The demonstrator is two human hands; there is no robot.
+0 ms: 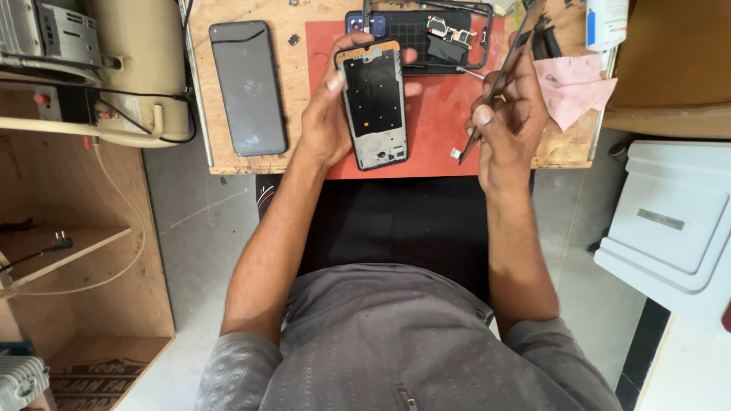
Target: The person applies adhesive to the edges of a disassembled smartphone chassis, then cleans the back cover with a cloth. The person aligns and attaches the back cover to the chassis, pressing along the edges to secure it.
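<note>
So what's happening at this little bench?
A person seated at a small wooden table holds an opened black phone frame upright in the left hand. The right hand grips slim metal tweezers, tips beside the frame with a tiny pale part. Another dismantled phone body lies on the red mat; a dark phone panel lies left.

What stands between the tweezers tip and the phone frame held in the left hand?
Nothing visible. The tweezers in the right hand point toward the phone frame in the left hand; only bare red mat shows between them.
</note>
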